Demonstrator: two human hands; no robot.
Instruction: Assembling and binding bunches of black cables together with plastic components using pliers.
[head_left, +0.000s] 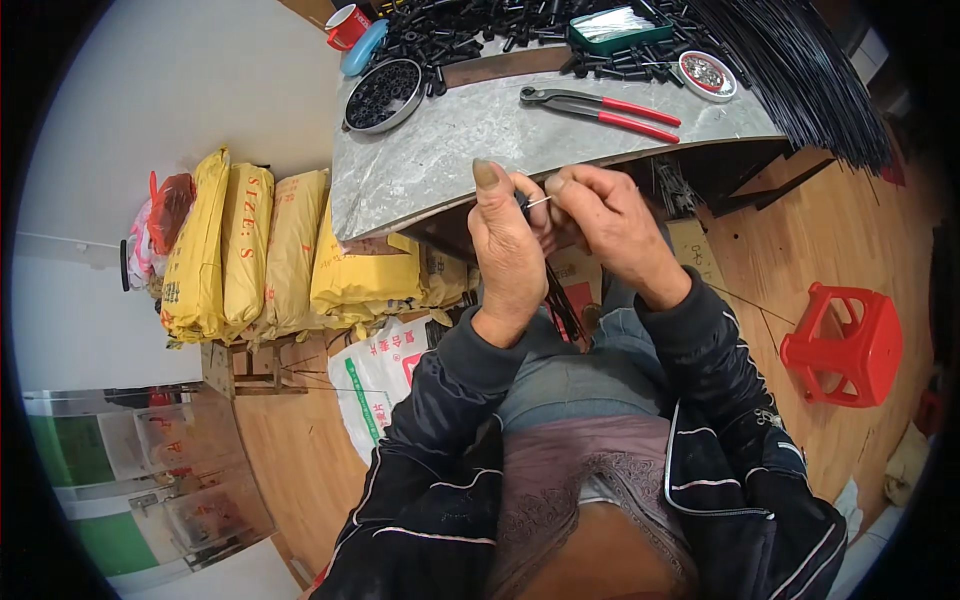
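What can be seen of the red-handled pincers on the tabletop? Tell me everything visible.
The red-handled pincers have a dark, metallic-looking head and two slim arms ending in smooth red grips, slightly spread. They lie on the grey tabletop, head leftward, grips angled toward the front edge. No hand touches them.

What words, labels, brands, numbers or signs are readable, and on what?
I won't copy wording; print stands here:
Yellow sacks: large red characters, legible on one; smaller ones blurred.
White bag: red and green print, partly legible.
Red mug: pale print, too small.
Jacket: faint chest mark, unreadable.
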